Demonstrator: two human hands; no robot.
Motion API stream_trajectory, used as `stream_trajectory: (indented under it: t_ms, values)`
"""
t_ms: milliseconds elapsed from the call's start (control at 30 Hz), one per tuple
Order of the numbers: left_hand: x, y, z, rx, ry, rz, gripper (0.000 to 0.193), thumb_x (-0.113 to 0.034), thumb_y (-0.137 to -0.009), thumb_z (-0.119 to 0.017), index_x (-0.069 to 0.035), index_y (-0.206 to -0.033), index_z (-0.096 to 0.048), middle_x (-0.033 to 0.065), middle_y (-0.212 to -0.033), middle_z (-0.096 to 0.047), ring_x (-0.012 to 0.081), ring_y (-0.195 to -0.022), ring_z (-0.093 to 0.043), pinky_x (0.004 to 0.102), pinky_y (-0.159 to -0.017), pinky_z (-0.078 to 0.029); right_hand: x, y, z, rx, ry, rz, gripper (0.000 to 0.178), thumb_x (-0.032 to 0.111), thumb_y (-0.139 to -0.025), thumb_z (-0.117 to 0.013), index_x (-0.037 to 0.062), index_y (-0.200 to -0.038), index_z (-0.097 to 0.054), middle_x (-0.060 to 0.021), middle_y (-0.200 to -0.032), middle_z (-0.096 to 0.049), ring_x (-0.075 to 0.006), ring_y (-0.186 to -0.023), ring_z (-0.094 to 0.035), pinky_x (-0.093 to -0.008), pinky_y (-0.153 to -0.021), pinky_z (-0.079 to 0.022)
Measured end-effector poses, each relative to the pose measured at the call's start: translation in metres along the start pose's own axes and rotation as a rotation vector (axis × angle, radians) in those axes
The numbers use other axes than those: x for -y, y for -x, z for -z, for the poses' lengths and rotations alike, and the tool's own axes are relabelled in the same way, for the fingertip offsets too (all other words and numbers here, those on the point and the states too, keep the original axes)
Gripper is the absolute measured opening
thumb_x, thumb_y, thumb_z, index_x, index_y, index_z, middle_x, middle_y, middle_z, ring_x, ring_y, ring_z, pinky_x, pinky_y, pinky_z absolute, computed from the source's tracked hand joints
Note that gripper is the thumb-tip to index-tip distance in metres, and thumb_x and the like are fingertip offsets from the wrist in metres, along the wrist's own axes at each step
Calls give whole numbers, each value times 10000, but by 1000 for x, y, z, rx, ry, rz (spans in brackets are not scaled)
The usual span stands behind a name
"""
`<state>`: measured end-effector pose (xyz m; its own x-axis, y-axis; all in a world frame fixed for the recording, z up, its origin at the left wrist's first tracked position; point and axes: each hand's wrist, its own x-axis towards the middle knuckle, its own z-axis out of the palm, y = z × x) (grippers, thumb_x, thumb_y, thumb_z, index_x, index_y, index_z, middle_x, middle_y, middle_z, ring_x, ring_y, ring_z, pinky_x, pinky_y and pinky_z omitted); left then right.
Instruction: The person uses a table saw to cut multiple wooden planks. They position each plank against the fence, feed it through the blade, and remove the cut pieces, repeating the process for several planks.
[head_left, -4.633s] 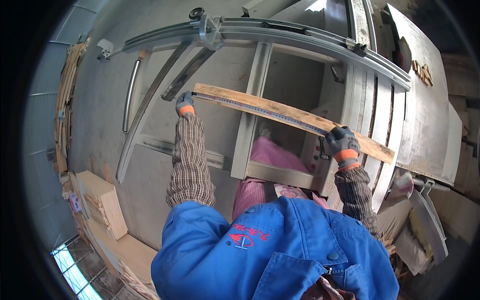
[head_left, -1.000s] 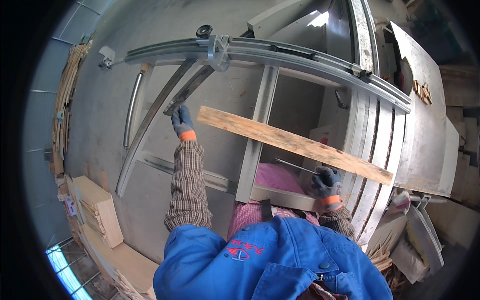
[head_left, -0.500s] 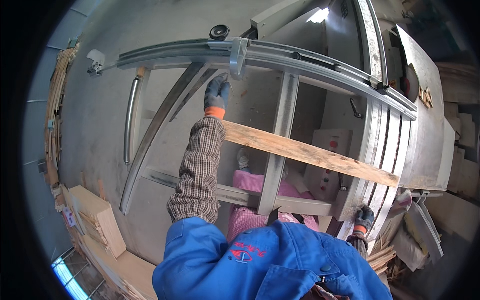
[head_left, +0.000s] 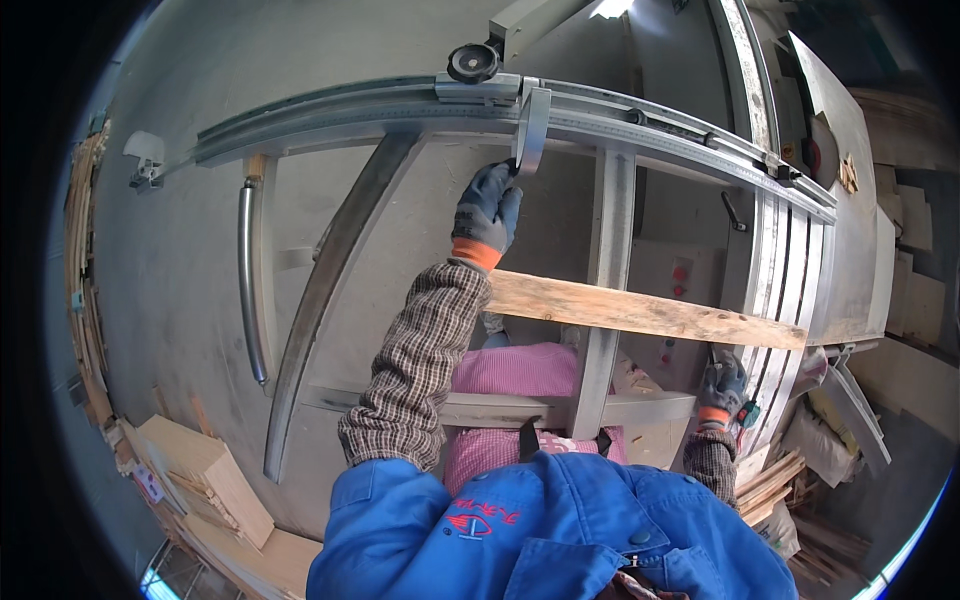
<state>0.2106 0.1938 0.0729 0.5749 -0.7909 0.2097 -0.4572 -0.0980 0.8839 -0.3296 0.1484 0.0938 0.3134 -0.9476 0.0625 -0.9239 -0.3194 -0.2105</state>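
Note:
My left hand (head_left: 487, 212), in a grey-blue glove with an orange cuff, has its fingers closed at the lower end of a metal flip stop (head_left: 533, 130). That stop hangs from a long metal fence (head_left: 345, 112). Below the wrist lies a flat wooden board (head_left: 650, 312); my sleeve covers its left end. It crosses a metal frame bar (head_left: 607, 235) and reaches onto the slotted sliding table (head_left: 768, 240). My right hand (head_left: 722, 382), in a matching glove, rests at the table's near edge, fingers stretched out just below the board. A small green-and-dark item (head_left: 748, 413) is beside it.
A black round knob (head_left: 472, 63) stands behind the fence. A metal roller (head_left: 250, 285) and a slanting frame bar (head_left: 335, 280) are to the left. Wooden panels (head_left: 205, 470) lie lower left, with wood strips (head_left: 770, 488) lower right. A control panel (head_left: 672, 300) shows beneath the board.
My left hand has moved right and reached the flip stop. My right hand has moved up along the table edge, closer to the board. The whole view has shifted.

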Motion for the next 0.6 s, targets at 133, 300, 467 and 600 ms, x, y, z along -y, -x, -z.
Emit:
stream_trajectory:
  t_ms: [133,300,467,600]
  values:
    - [8,-1,3,27,9,-17,335,-42,-898,-604,-32,-1232,-612,193,-1179,-644,368,-1068,-631,396,-920,-514,43,-3,-18,-22,-134,75,420,39,-792,-690,95,-1203,-624,-162,-1182,-614,-370,-1113,-564,-459,-977,-449]
    - [7,-7,14,86,-30,-68,344,-49,-896,-605,-36,-1241,-604,197,-1165,-641,380,-1046,-626,404,-904,-513,66,-7,-27,-49,-81,33,342,65,-794,-699,80,-1132,-646,-144,-1148,-634,-348,-1098,-572,-452,-960,-450]
    - [8,-10,18,121,-26,-89,324,-69,-900,-604,-33,-1222,-608,200,-1162,-639,389,-1027,-626,412,-887,-513,69,-9,-28,-57,-71,22,248,109,-808,-702,92,-1054,-672,-125,-1060,-660,-344,-1032,-588,-449,-922,-460]
    - [6,-15,26,160,-76,-122,289,-95,-905,-606,-44,-1190,-619,184,-1141,-650,386,-1006,-633,423,-862,-519,85,-19,-25,-89,-109,54,205,112,-804,-711,104,-1008,-688,-116,-1000,-673,-340,-988,-604,-450,-891,-469]
